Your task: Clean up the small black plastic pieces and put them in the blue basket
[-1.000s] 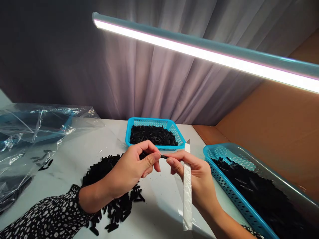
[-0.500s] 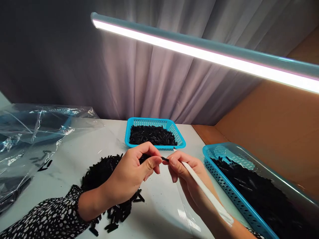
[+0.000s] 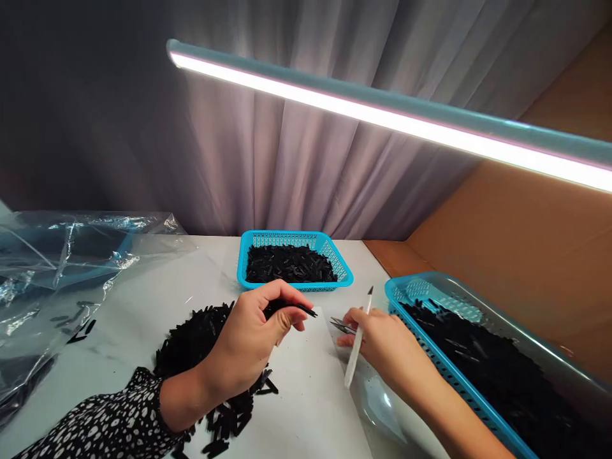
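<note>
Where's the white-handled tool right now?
In the right hand, the white-handled tool points up, just left of the near blue basket.

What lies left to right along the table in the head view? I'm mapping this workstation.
Clear plastic sheet → pile of black pieces → left hand pinching a black piece → right hand holding a white-handled tool → long blue basket of black pieces.

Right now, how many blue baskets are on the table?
2. One blue basket sits at the far middle of the table; a second basket lies along the right edge. More may hide under the plastic sheet.
</note>
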`<state>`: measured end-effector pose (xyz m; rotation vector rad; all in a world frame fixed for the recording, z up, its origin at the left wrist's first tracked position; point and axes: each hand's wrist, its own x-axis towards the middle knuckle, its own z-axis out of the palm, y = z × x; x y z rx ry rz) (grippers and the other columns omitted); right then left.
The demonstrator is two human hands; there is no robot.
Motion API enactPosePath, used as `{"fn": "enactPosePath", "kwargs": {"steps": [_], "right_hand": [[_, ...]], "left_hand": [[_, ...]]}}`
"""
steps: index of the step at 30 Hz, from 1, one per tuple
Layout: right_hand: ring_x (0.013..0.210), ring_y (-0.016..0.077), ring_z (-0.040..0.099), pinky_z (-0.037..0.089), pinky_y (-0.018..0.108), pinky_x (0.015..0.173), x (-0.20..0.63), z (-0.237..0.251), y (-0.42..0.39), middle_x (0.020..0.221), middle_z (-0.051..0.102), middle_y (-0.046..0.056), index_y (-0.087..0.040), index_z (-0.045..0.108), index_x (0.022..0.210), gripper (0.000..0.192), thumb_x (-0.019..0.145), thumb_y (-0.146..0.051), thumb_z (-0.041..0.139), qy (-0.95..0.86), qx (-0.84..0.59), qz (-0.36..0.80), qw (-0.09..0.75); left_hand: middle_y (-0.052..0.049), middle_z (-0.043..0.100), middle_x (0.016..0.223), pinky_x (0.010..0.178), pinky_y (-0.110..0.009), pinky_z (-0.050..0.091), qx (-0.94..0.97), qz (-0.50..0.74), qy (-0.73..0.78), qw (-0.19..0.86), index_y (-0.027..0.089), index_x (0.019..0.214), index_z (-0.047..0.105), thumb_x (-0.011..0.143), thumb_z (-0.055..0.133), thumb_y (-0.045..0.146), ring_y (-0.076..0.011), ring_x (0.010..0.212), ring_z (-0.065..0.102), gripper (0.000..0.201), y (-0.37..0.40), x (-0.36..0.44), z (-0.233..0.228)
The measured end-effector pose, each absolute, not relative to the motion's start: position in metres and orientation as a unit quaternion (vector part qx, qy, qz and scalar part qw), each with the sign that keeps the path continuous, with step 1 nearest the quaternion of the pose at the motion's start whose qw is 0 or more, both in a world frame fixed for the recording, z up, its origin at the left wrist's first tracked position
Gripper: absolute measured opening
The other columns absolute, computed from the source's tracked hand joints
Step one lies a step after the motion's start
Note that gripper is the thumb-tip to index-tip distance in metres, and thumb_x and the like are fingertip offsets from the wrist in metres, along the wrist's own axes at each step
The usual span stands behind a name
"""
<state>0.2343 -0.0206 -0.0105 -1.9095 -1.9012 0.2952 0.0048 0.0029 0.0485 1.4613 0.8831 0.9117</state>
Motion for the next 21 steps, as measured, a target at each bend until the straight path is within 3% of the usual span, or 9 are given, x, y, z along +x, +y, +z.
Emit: {"fn": "enactPosePath", "kwargs": {"steps": [3,9,11,14,16,19,21], "right_hand": [[0.074,0.0291,0.069,0.048,0.036,0.066,0.253,-0.039,-0.019,0.082,0.074,0.012,-0.02,0.075,0.082,0.018,0.065,-0.014,0.073,-0.655,-0.723,0.123,0.179],[0.072,0.0252,0.068,0.05,0.035,0.068,0.255,-0.044,-0.019,0.076,0.073,0.007,-0.02,0.075,0.082,0.016,0.079,-0.022,0.06,-0.669,-0.684,0.187,0.223],[0.069,0.0241,0.066,0.051,0.036,0.066,0.25,-0.037,-0.021,0.076,0.071,0.007,-0.019,0.075,0.085,0.022,0.084,-0.027,0.055,-0.661,-0.663,0.217,0.279],[0.057,0.0193,0.059,0.048,0.032,0.053,0.239,-0.023,-0.028,0.069,0.066,0.004,-0.017,0.074,0.107,0.037,0.088,-0.041,0.055,-0.588,-0.607,0.328,0.422],[0.05,0.0151,0.051,0.043,0.028,0.046,0.229,-0.01,-0.036,0.068,0.064,0.003,-0.017,0.072,0.119,0.044,0.089,-0.046,0.057,-0.542,-0.578,0.385,0.473],[0.059,0.0161,0.058,0.048,0.028,0.05,0.215,0.011,-0.05,0.08,0.07,0.006,-0.022,0.076,0.114,0.036,0.084,-0.04,0.068,-0.561,-0.546,0.361,0.506],[0.064,0.0176,0.062,0.052,0.029,0.056,0.207,0.02,-0.059,0.076,0.07,0.004,-0.026,0.078,0.109,0.028,0.082,-0.03,0.072,-0.599,-0.517,0.307,0.528]], "left_hand": [[0.001,0.059,0.065,0.048,-0.025,0.022,0.601,0.381,0.363,0.601,0.018,0.085,0.068,0.082,0.071,0.046,-0.0075,0.051,0.031,0.029,0.002,0.007,0.047],[0.001,0.058,0.064,0.047,-0.025,0.021,0.591,0.382,0.36,0.613,0.017,0.083,0.066,0.082,0.071,0.049,-0.0073,0.05,0.03,0.032,-0.003,0.009,0.049],[0.001,0.058,0.064,0.047,-0.025,0.021,0.601,0.38,0.365,0.601,0.017,0.083,0.066,0.082,0.071,0.05,-0.0075,0.049,0.03,0.033,-0.003,0.009,0.049],[0.002,0.057,0.064,0.047,-0.025,0.023,0.607,0.378,0.372,0.592,0.018,0.082,0.066,0.083,0.069,0.05,-0.0077,0.049,0.03,0.032,-0.003,0.01,0.047],[0.003,0.056,0.064,0.048,-0.025,0.024,0.61,0.376,0.378,0.587,0.019,0.082,0.065,0.084,0.069,0.049,-0.0078,0.05,0.03,0.03,-0.003,0.01,0.046],[0.002,0.058,0.065,0.05,-0.025,0.026,0.62,0.371,0.384,0.575,0.019,0.082,0.066,0.086,0.067,0.043,-0.0088,0.052,0.035,0.024,-0.003,0.01,0.043],[0.002,0.059,0.066,0.052,-0.025,0.029,0.633,0.372,0.383,0.561,0.02,0.08,0.066,0.087,0.066,0.037,-0.0102,0.056,0.041,0.018,-0.005,0.01,0.043]]}}
